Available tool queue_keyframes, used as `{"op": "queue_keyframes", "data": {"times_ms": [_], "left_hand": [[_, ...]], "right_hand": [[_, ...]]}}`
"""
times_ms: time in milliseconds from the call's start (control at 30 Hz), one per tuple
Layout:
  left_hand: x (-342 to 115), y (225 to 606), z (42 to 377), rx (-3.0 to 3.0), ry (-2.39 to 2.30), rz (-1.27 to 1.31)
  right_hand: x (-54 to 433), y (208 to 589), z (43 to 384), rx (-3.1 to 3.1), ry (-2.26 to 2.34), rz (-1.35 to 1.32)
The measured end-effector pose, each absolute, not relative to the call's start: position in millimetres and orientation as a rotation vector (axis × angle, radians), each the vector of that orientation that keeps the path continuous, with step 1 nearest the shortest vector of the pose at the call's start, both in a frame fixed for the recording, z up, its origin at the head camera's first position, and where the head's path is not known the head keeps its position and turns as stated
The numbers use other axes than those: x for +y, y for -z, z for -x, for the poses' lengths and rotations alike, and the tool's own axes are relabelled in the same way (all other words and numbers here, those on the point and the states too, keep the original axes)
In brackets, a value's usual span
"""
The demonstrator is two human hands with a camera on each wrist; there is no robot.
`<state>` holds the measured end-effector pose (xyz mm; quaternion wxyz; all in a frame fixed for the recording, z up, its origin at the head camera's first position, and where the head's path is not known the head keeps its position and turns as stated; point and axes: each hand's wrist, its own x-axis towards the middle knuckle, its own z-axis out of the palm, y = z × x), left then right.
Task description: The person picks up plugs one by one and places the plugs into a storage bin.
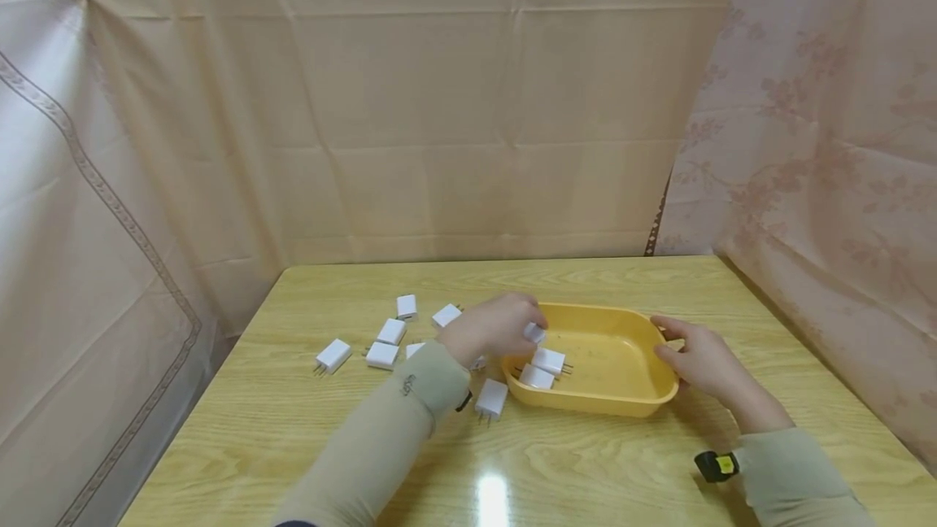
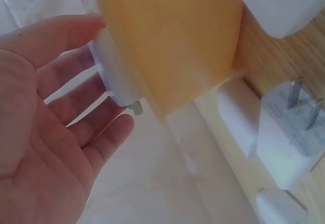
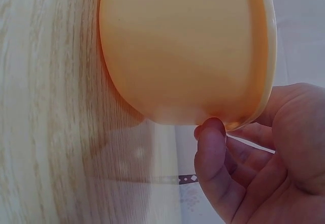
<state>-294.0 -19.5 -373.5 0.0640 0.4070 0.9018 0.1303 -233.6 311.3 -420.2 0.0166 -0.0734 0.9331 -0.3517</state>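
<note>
Head view forward and down, both wrist views close, yellow tray (image 1: 615, 366) common

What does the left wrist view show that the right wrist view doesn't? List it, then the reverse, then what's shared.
Only the left wrist view shows the left hand holding a white adapter, and loose adapters.
Only the right wrist view shows the right hand gripping the yellow tray, and a dark patterned strip.
Both show the tray, wood-grain table and pale cloth.
</note>
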Motion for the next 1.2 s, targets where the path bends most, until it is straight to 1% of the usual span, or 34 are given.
{"op": "queue_keyframes", "data": {"times_ms": [733, 1200], "left_hand": [[-18, 385, 295, 2.709, -0.287, -1.128], [-21, 381, 292, 2.727, -0.291, -1.173]], "right_hand": [[310, 422, 233, 2.904, 1.090, 0.234], [312, 421, 234, 2.889, 1.103, 0.234]]}}
